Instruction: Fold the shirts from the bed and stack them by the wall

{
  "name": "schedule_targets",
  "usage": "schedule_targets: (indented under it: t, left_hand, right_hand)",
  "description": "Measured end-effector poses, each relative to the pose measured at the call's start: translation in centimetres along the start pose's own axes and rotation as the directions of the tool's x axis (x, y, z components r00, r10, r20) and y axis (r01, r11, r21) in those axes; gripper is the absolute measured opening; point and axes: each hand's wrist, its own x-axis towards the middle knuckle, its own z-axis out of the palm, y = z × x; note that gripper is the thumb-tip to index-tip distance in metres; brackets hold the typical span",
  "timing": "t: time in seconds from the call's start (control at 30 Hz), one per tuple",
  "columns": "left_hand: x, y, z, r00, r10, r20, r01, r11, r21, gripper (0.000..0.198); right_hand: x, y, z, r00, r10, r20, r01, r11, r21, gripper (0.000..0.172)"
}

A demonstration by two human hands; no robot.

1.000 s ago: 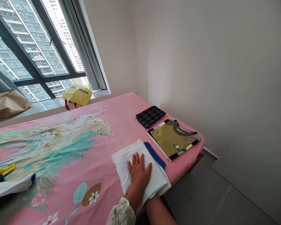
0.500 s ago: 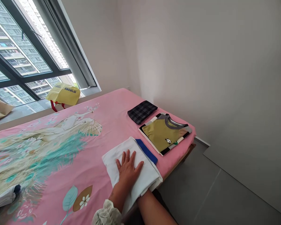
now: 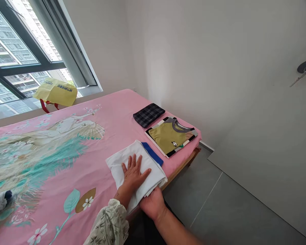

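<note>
A folded white garment lies near the bed's edge, with a blue band showing along its far right side. My left hand rests flat on top of it, fingers spread. At the garment's near edge is my right hand, palm turned up; its fingers go under the cloth and are hidden. Just beyond lies a folded olive T-shirt with a grey collar and a small panda print, on top of a black-and-white patterned cloth. Behind that is a folded dark plaid cloth.
The bed has a pink flowered sheet. A rolled white-and-navy cloth lies at the left. By the window stands a yellow bag with red handles. Grey wall and tiled floor are on the right.
My right hand has drawn back from beneath the white garment, so its palm now shows at the near edge. My left hand stays flat on top. The view has shifted slightly right.
</note>
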Motion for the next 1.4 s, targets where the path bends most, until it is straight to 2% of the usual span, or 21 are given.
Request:
schedule_targets:
  t: [0.1, 0.23, 0.37, 0.47, 0.57, 0.67, 0.73, 0.8, 0.87, 0.9, 0.93, 0.97, 1.0, 1.07, 1.1, 1.17, 1.23, 1.3, 1.33, 1.4]
  left_hand:
    - [-0.6, 0.3, 0.4, 0.998, 0.025, -0.061, -0.022, 0.998, 0.059, 0.086]
    - [-0.7, 0.3, 0.0, 0.999, 0.039, -0.029, -0.037, 0.998, 0.060, 0.088]
    - [-0.5, -0.1, -0.9, 0.996, 0.037, 0.079, -0.040, 0.999, 0.036, 0.085]
    - [-0.4, -0.2, -1.2, 0.992, 0.039, 0.123, -0.043, 0.999, 0.031, 0.085]
    - [-0.4, 0.0, -1.0, 0.990, 0.030, 0.134, -0.035, 0.999, 0.035, 0.085]
    - [-0.7, 0.6, -0.4, 0.996, 0.020, 0.086, -0.025, 0.998, 0.058, 0.086]
    - [-0.9, 0.9, 0.0, 0.999, 0.022, 0.030, -0.025, 0.997, 0.080, 0.087]
    - [-1.0, 1.0, 0.1, 1.000, 0.030, -0.005, -0.029, 0.996, 0.089, 0.088]
    - [-1.3, 0.8, -0.2, 0.999, 0.040, -0.001, -0.040, 0.996, 0.079, 0.086]
    - [-1.5, 0.6, -0.4, 0.999, 0.045, 0.004, -0.045, 0.996, 0.072, 0.082]
    - [-1.8, 0.4, -0.6, 0.999, 0.047, 0.002, -0.047, 0.996, 0.070, 0.078]
    - [-2.3, 0.1, -0.7, 0.999, 0.052, -0.013, -0.051, 0.996, 0.074, 0.074]
    - [-2.9, -0.1, -0.7, 0.997, 0.061, -0.039, -0.058, 0.995, 0.086, 0.071]
    - [-4.4, -0.4, -0.2, 0.990, 0.097, -0.106, -0.085, 0.990, 0.117, 0.070]
    - [-5.2, -0.5, 0.3, 0.983, 0.123, -0.137, -0.105, 0.986, 0.130, 0.072]
    - [-6.6, -0.3, 1.5, 0.967, 0.167, -0.193, -0.141, 0.980, 0.140, 0.078]
    - [-7.5, -0.1, 2.8, 0.952, 0.192, -0.239, -0.164, 0.977, 0.133, 0.086]
    - [-7.9, 0.1, 3.4, 0.945, 0.200, -0.257, -0.175, 0.978, 0.117, 0.093]
    - [-8.0, 0.1, 3.5, 0.946, 0.198, -0.255, -0.176, 0.979, 0.105, 0.096]
    - [-8.1, 0.2, 3.3, 0.952, 0.183, -0.245, -0.169, 0.982, 0.080, 0.098]
  right_hand:
    - [-2.7, -0.4, -0.8, 0.993, 0.114, -0.028, -0.109, 0.986, 0.122, 0.031]
    - [-4.1, -0.3, -0.9, 0.988, 0.100, -0.121, -0.085, 0.989, 0.123, 0.024]
    - [-3.8, 0.9, -0.8, 0.958, 0.104, -0.268, -0.122, 0.991, -0.051, 0.020]
    - [-3.7, 1.6, -0.7, 0.935, 0.054, -0.351, -0.129, 0.972, -0.194, 0.025]
    - [-3.6, 2.1, -0.6, 0.918, -0.012, -0.398, -0.134, 0.932, -0.336, 0.032]
    - [-3.2, 2.6, -0.4, 0.927, 0.002, -0.375, -0.194, 0.858, -0.475, 0.033]
    - [-3.1, 2.8, -0.5, 0.934, 0.071, -0.350, -0.279, 0.758, -0.589, 0.034]
    - [-3.3, 2.5, -0.9, 0.924, 0.203, -0.324, -0.380, 0.591, -0.712, 0.034]
    - [-3.9, 1.5, -1.2, 0.904, 0.295, -0.310, -0.413, 0.408, -0.814, 0.033]
    - [-4.3, 0.7, -1.3, 0.920, 0.261, -0.293, -0.373, 0.350, -0.859, 0.033]
    - [-4.7, -0.4, -1.1, 0.951, 0.165, -0.261, -0.301, 0.312, -0.901, 0.035]
    - [-5.0, -1.5, -0.8, 0.979, 0.020, -0.205, -0.202, 0.276, -0.940, 0.036]
    - [-5.1, -2.7, -0.2, 0.982, -0.142, -0.122, -0.088, 0.226, -0.970, 0.038]
    - [-4.7, -4.8, 1.4, 0.930, -0.360, 0.077, 0.111, 0.074, -0.991, 0.038]
    - [-4.0, -5.5, 2.2, 0.907, -0.383, 0.175, 0.180, -0.023, -0.983, 0.037]
    - [-1.8, -6.3, 3.6, 0.895, -0.283, 0.344, 0.283, -0.234, -0.930, 0.037]
    - [1.5, -6.2, 4.1, 0.916, -0.053, 0.398, 0.339, -0.425, -0.839, 0.045]
    - [5.2, -5.9, 3.8, 0.938, 0.155, 0.310, 0.340, -0.578, -0.742, 0.052]
    - [7.0, -5.8, 3.5, 0.947, 0.209, 0.245, 0.321, -0.640, -0.698, 0.055]
    - [10.0, -5.8, 3.1, 0.969, 0.212, 0.130, 0.245, -0.730, -0.637, 0.060]
